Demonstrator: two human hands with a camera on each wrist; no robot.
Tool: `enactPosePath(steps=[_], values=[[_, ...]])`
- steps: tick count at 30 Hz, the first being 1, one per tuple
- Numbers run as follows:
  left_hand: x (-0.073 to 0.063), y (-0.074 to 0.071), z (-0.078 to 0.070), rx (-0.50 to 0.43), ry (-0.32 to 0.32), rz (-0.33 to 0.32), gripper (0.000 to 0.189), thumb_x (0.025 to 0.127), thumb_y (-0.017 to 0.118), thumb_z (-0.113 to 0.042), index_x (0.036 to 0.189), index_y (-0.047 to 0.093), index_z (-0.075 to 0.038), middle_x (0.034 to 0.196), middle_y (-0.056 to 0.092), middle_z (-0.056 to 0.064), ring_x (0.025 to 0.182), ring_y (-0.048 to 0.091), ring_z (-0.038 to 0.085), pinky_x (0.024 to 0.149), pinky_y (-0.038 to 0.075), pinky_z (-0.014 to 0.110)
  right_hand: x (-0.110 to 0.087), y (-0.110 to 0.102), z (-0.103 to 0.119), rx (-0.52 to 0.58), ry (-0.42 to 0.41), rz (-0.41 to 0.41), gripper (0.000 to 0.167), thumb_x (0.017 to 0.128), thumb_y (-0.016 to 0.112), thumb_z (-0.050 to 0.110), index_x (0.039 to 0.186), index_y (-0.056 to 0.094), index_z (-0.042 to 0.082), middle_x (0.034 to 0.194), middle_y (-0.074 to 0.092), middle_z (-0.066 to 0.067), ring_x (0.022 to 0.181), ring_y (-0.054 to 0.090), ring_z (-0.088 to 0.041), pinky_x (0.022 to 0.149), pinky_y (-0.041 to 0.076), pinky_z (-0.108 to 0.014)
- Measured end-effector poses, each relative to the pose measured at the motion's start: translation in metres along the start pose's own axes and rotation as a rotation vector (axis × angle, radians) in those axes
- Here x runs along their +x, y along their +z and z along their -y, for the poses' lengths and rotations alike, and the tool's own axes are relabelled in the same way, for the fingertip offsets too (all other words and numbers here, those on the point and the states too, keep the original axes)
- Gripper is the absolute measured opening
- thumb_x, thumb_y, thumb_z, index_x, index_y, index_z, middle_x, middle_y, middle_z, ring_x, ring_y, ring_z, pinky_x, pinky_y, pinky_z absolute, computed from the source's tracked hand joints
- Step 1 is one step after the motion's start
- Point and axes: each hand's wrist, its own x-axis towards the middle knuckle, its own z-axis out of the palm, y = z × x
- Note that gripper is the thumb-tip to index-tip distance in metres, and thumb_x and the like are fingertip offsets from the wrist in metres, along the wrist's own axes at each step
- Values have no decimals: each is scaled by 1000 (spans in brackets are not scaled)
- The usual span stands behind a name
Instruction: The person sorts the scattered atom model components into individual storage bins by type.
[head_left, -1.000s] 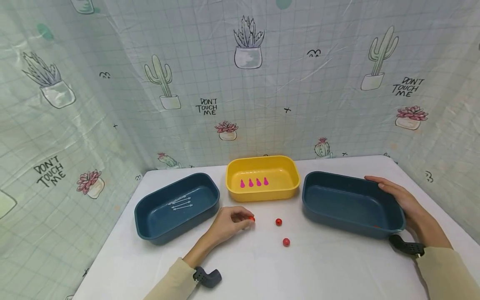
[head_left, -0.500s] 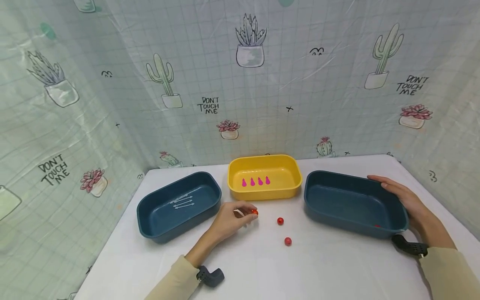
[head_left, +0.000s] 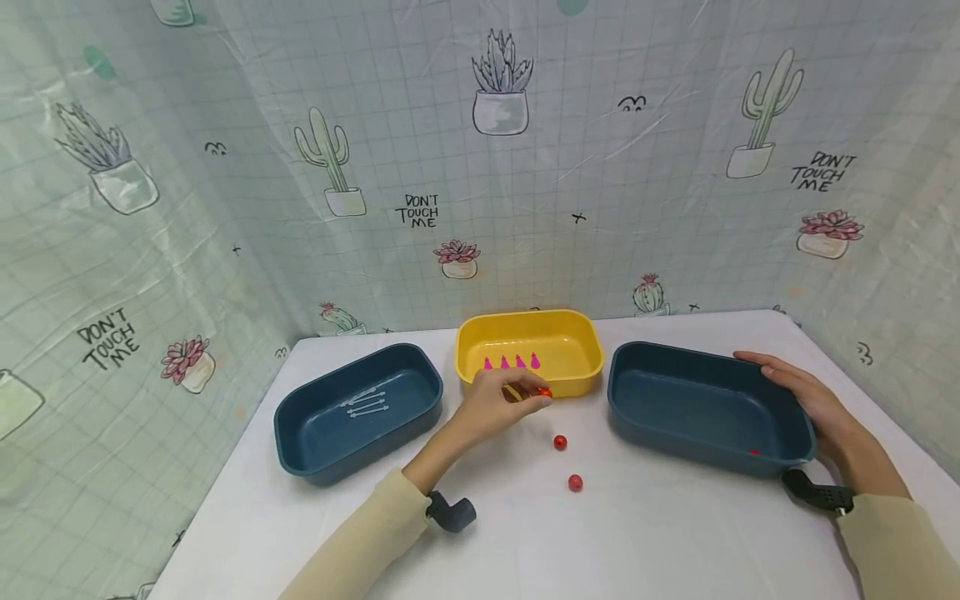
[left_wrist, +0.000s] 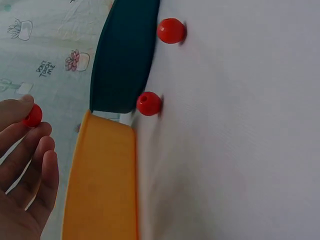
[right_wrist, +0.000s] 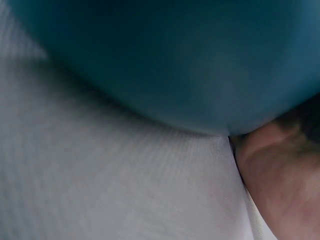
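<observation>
My left hand [head_left: 495, 406] pinches a red bead [head_left: 545, 392] between thumb and forefinger, raised by the front wall of the yellow bin [head_left: 555, 387]. In the left wrist view, the held bead [left_wrist: 33, 116] sits at the fingertips while the other fingers curve loosely. Two more red beads lie on the white table: one bead [head_left: 560, 442] below the hand, another bead [head_left: 575, 482] nearer me. My right hand [head_left: 825, 408] rests against the right end of a dark blue bin [head_left: 697, 450], its fingers extended along the outside. A bit of red shows inside that bin.
Several pink pear-shaped pieces [head_left: 520, 362] lie in the yellow bin. Another dark blue bin [head_left: 360, 446] at left holds several thin pale sticks [head_left: 367, 404]. A patterned cloth [head_left: 525, 183] hangs behind and beside the table.
My left hand has lifted the red bead off the table and carried it right and away from me, toward the yellow bin's front. The right hand stays at its bin.
</observation>
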Motion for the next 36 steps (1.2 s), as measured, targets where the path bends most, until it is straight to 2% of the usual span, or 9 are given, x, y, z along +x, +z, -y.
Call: enactPosePath(steps=[11, 19, 26, 30, 36], values=[[51, 21, -26, -12, 91, 39, 21, 94, 77, -26, 111, 78, -14, 95, 75, -1, 84, 63, 5, 78, 60, 27, 3, 0, 1, -90, 40, -54, 50, 114, 33, 28, 162, 34, 16, 135, 52, 37, 117, 51, 19, 86, 47, -9], [77, 43, -44, -46, 49, 68, 20, 93, 78, -33, 108, 79, -19, 90, 73, -11, 83, 63, 4, 74, 55, 17, 3, -1, 3, -93, 37, -48, 50, 114, 32, 28, 163, 33, 15, 134, 52, 37, 117, 51, 19, 85, 46, -8], [94, 67, -58, -33, 72, 142, 18, 95, 76, -30, 108, 77, -18, 92, 75, -13, 82, 63, 1, 74, 55, 15, 3, -3, 2, -45, 33, -35, 49, 114, 33, 25, 162, 34, 15, 134, 54, 37, 116, 53, 18, 86, 49, -9], [103, 82, -67, 35, 89, 187, 19, 96, 75, -31, 110, 77, -18, 93, 75, -12, 81, 62, -4, 74, 54, 10, 1, -3, 2, -36, 37, -33, 49, 114, 33, 26, 162, 35, 16, 133, 54, 37, 116, 53, 18, 86, 48, -9], [118, 102, -72, 245, 153, 261, 20, 97, 73, -34, 110, 77, -20, 92, 75, -15, 78, 60, -10, 73, 47, 3, -1, -3, 3, -79, 81, -39, 51, 114, 33, 32, 164, 31, 20, 133, 49, 38, 114, 51, 20, 86, 48, -10]])
